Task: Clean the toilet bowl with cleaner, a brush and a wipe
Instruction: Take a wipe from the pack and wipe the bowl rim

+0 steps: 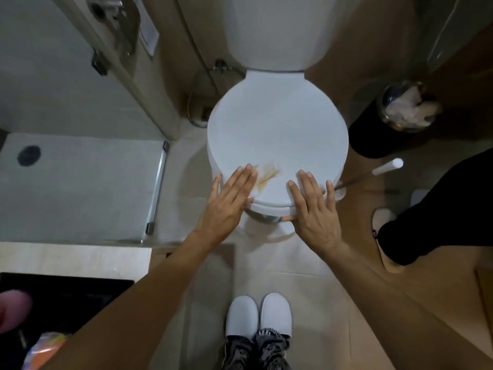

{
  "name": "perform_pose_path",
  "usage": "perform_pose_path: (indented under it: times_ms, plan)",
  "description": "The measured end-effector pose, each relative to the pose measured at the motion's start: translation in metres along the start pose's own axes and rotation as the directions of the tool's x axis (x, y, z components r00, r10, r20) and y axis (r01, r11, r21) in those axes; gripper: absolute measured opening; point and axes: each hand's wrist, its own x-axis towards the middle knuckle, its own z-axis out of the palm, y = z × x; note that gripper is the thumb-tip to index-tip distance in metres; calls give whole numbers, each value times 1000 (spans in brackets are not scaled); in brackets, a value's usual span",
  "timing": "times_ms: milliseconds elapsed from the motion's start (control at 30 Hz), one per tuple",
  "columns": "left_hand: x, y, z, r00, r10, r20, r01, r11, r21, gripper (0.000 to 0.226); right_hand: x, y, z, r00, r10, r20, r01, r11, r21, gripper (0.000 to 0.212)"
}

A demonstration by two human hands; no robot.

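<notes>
Both flat hands, left hand and right hand, are resting ungripping on the stained toilet lid; lifting it probably comes next.

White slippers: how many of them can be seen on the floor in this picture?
3. Two stand side by side at the bottom centre, the left slipper and the right slipper. A third slipper is at the right edge, partly under a black trouser leg; its pair may be hidden.

Beige tiled floor — toilet, black bin, white slippers
</notes>
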Motion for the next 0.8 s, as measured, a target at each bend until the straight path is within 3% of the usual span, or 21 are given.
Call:
perform_pose_path:
  times_ms: [200, 467, 667, 800]
  plan:
    - [-27, -2, 48, 1000, -14, -12, 12, 995, -100, 49, -34, -11, 42, 997, -38, -73, 39, 999, 9, 67]
    - [-53, -13, 106, 996, 21, -84, -27, 998, -62, 49, -66, -25, 96, 986, -40, -160, 39, 999, -11, 59]
    - [-66, -21, 136, 997, 31, -73, -36, 997, -71, 52, -85, -31, 127, 984, -29, -174, 30, 1000, -1, 75]
    - [-72, -28, 150, 999, 50, -15, -51, 997, -57, 55, -95, -36, 139, 989, -1, -148, 4, 1000, 19, 67]
